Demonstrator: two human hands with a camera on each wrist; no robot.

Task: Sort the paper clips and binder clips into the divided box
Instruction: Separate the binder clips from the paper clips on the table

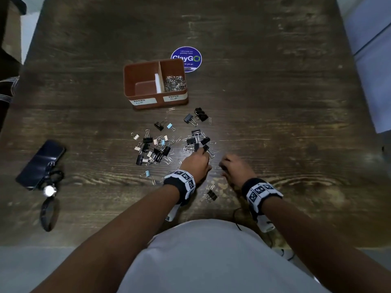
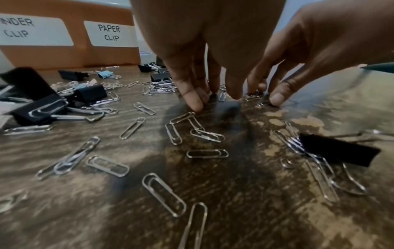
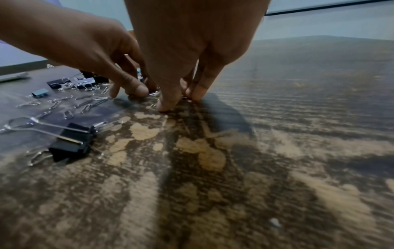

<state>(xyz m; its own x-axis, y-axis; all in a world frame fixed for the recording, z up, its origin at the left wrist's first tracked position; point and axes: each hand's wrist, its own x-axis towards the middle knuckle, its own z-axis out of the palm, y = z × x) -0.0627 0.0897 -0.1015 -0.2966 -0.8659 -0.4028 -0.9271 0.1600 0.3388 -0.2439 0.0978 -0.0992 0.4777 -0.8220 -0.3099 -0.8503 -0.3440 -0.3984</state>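
Head view: phone (image 1: 41, 163) lies left; both hands' grasp cannot be told.

A dark wooden table (image 1: 275, 102) with heavy grain fills most of the view; its finish is worn to pale patches near the front edge. A round blue sticker (image 1: 191, 55) reading "ClayGO" sits on the tabletop. A black phone (image 1: 41, 163) lies at the left, with a dark strap (image 1: 48, 210) beside it. Pale grey floor (image 1: 27, 32) shows past the table's left side. The lighting is dim.
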